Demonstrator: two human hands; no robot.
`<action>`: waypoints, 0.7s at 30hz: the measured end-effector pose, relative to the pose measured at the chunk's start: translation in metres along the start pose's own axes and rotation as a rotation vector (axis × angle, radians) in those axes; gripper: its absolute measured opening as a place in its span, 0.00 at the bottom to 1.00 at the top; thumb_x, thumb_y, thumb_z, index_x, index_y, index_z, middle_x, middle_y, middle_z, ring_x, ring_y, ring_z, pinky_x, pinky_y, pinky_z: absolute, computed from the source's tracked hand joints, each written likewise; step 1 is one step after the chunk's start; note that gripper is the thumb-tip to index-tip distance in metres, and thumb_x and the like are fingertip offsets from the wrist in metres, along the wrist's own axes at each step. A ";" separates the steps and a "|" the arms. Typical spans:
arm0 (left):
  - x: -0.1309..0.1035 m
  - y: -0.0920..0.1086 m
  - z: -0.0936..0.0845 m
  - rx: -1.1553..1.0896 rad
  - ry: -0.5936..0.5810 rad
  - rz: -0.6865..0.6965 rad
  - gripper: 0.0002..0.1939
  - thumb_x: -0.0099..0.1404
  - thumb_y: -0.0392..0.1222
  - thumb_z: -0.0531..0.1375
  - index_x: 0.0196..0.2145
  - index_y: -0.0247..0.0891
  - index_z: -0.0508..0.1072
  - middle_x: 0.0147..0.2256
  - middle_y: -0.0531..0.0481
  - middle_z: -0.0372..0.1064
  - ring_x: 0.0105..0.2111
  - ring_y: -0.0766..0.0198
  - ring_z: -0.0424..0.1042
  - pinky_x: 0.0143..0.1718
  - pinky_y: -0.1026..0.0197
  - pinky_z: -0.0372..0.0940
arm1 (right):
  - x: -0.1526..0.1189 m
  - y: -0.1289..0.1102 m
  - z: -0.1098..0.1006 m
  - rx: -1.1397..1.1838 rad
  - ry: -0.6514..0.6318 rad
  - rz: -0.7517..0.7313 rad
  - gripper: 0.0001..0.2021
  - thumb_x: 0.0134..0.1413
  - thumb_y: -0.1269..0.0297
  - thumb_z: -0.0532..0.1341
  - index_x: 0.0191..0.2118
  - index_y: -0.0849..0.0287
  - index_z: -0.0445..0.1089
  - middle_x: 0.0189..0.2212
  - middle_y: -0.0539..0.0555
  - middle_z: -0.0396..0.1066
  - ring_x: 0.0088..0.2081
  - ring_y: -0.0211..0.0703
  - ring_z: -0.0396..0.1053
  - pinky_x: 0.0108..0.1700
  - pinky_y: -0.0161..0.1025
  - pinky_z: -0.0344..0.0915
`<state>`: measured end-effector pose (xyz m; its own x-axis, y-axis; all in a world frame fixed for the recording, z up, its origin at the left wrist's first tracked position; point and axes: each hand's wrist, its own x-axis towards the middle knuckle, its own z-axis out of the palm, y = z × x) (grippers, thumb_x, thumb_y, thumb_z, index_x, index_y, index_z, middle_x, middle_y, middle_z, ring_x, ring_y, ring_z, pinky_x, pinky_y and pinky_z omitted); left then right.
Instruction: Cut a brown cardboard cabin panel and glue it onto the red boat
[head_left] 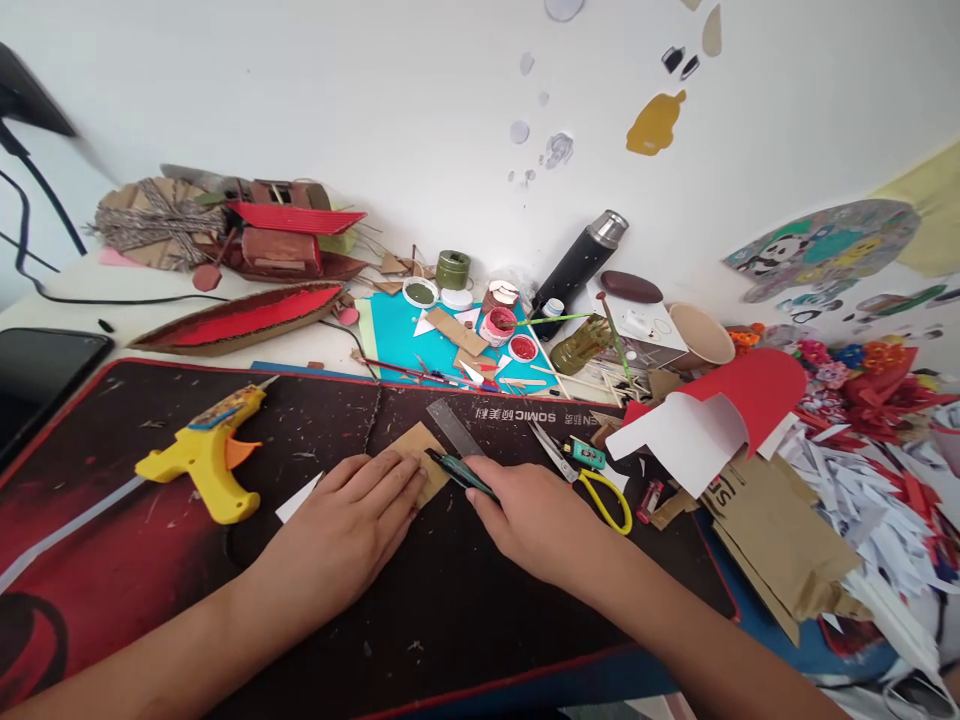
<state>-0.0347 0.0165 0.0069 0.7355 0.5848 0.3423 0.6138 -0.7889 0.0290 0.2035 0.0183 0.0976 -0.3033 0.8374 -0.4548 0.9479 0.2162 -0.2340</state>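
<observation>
My left hand lies flat, palm down, on a small piece of brown cardboard, its fingers stretched out toward the upper right. In my right hand is a dark green utility knife, its tip at the cardboard's right edge. A clear ruler rests on the dark mat just beyond the knife, partly hidden by my right hand. White paper shows beside my left hand.
A yellow glue gun lies left on the mat. Yellow-handled scissors and a green lighter-like item are right. Behind stand paint pots, a black flask and a red-lined boat. Paper scraps pile up right.
</observation>
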 end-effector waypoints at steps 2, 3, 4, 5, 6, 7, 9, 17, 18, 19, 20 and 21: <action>0.000 0.001 0.000 0.004 0.001 -0.003 0.21 0.79 0.38 0.48 0.55 0.37 0.79 0.56 0.39 0.78 0.57 0.50 0.74 0.55 0.48 0.64 | 0.001 -0.002 0.000 -0.022 -0.003 0.002 0.17 0.74 0.60 0.52 0.61 0.54 0.69 0.41 0.58 0.82 0.40 0.54 0.79 0.37 0.42 0.59; 0.000 0.001 0.001 0.002 0.000 -0.004 0.21 0.79 0.37 0.48 0.55 0.37 0.79 0.56 0.39 0.78 0.57 0.50 0.74 0.55 0.48 0.64 | 0.001 -0.002 -0.001 -0.035 -0.001 0.003 0.17 0.74 0.60 0.52 0.61 0.54 0.69 0.41 0.59 0.82 0.40 0.54 0.79 0.36 0.42 0.59; 0.000 0.001 0.001 0.001 -0.001 -0.003 0.21 0.79 0.37 0.47 0.55 0.37 0.79 0.56 0.39 0.78 0.57 0.50 0.74 0.55 0.48 0.64 | 0.001 -0.003 -0.001 -0.048 0.000 0.004 0.17 0.74 0.61 0.52 0.61 0.55 0.69 0.40 0.59 0.81 0.40 0.54 0.79 0.36 0.42 0.59; 0.001 0.001 0.001 0.004 -0.001 -0.001 0.22 0.79 0.37 0.47 0.55 0.36 0.79 0.56 0.39 0.78 0.57 0.50 0.74 0.55 0.48 0.64 | 0.001 -0.004 -0.001 -0.060 0.001 0.004 0.17 0.74 0.61 0.52 0.61 0.55 0.69 0.40 0.59 0.81 0.39 0.54 0.79 0.36 0.42 0.58; 0.001 0.000 0.000 0.008 0.001 0.002 0.22 0.79 0.37 0.47 0.55 0.36 0.79 0.55 0.39 0.78 0.56 0.50 0.74 0.55 0.48 0.63 | 0.001 -0.004 -0.001 -0.068 -0.001 0.004 0.17 0.74 0.61 0.51 0.61 0.55 0.69 0.39 0.59 0.81 0.39 0.54 0.79 0.36 0.42 0.58; 0.001 0.000 0.000 0.012 0.004 0.006 0.22 0.79 0.37 0.47 0.54 0.35 0.80 0.55 0.38 0.78 0.56 0.49 0.74 0.55 0.48 0.63 | 0.000 -0.005 -0.002 -0.073 -0.002 0.004 0.17 0.74 0.61 0.51 0.61 0.55 0.68 0.39 0.59 0.81 0.38 0.54 0.78 0.36 0.42 0.58; 0.002 -0.001 0.000 0.011 0.009 0.014 0.21 0.78 0.37 0.48 0.54 0.35 0.80 0.55 0.38 0.78 0.56 0.49 0.74 0.54 0.48 0.63 | 0.000 -0.007 -0.003 -0.078 -0.009 0.004 0.17 0.74 0.61 0.52 0.61 0.56 0.68 0.39 0.59 0.81 0.38 0.53 0.78 0.35 0.42 0.58; 0.001 0.000 0.000 0.005 -0.003 -0.006 0.21 0.78 0.37 0.49 0.55 0.35 0.79 0.54 0.40 0.79 0.56 0.49 0.73 0.55 0.47 0.63 | -0.002 -0.011 -0.006 -0.106 -0.034 0.023 0.16 0.74 0.62 0.52 0.60 0.56 0.68 0.39 0.59 0.81 0.39 0.54 0.79 0.35 0.42 0.59; 0.001 0.000 0.000 0.000 -0.002 -0.008 0.21 0.77 0.37 0.49 0.55 0.35 0.79 0.54 0.40 0.79 0.56 0.48 0.73 0.55 0.47 0.63 | -0.002 -0.011 -0.006 -0.103 -0.029 0.017 0.16 0.74 0.62 0.52 0.60 0.56 0.68 0.39 0.59 0.81 0.39 0.54 0.79 0.35 0.42 0.58; 0.001 0.000 0.000 -0.006 -0.001 -0.010 0.20 0.77 0.37 0.50 0.55 0.35 0.79 0.54 0.39 0.78 0.56 0.48 0.73 0.55 0.47 0.63 | -0.003 -0.010 -0.005 -0.100 -0.021 0.012 0.16 0.74 0.62 0.52 0.60 0.56 0.68 0.38 0.59 0.81 0.39 0.54 0.79 0.35 0.42 0.58; 0.001 0.000 0.000 -0.013 0.001 -0.009 0.20 0.77 0.37 0.50 0.55 0.35 0.79 0.54 0.39 0.78 0.56 0.47 0.73 0.55 0.47 0.62 | -0.003 -0.010 -0.005 -0.097 -0.012 0.008 0.16 0.74 0.62 0.52 0.60 0.56 0.68 0.38 0.59 0.81 0.38 0.54 0.79 0.35 0.43 0.58; 0.001 0.000 0.000 -0.021 0.004 -0.008 0.20 0.77 0.36 0.51 0.55 0.36 0.79 0.54 0.39 0.78 0.56 0.47 0.73 0.55 0.47 0.62 | -0.003 -0.009 -0.004 -0.094 -0.005 0.006 0.16 0.74 0.62 0.52 0.60 0.56 0.68 0.38 0.58 0.81 0.38 0.54 0.79 0.34 0.43 0.58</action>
<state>-0.0341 0.0170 0.0075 0.7296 0.5901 0.3457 0.6131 -0.7883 0.0515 0.1959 0.0161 0.1048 -0.2974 0.8365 -0.4603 0.9547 0.2573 -0.1492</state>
